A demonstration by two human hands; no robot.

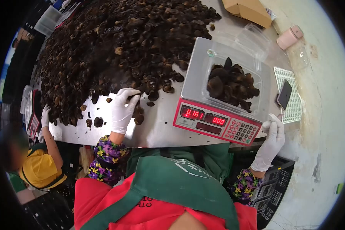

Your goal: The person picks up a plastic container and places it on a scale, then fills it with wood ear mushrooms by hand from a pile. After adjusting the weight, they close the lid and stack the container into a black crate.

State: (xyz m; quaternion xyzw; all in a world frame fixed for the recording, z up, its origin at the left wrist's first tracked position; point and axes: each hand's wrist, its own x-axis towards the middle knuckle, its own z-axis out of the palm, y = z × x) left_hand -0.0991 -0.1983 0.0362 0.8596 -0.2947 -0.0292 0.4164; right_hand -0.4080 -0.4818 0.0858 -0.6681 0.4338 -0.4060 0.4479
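My left hand (123,110), in a white glove, is at the near edge of a large heap of dark wood ear mushrooms (122,46). Its fingers are curled and pinch a dark wood ear piece, partly hidden by the glove. To the right stands a red and silver digital scale (191,78) reading 0.161 and 0.00. On its plate sits a clear plastic tray (261,90) with a pile of wood ears (232,86) inside. My right hand (271,141), also gloved, is beside the scale's near right corner, fingers bent together. What they hold, if anything, is hidden.
A metal table (153,134) carries everything. Behind the scale are clear containers (253,38) and a cardboard box (249,11). A phone (284,94) lies on a perforated white tray (295,109); a pink bottle (290,37) is farther back. A co-worker (42,168) works at left.
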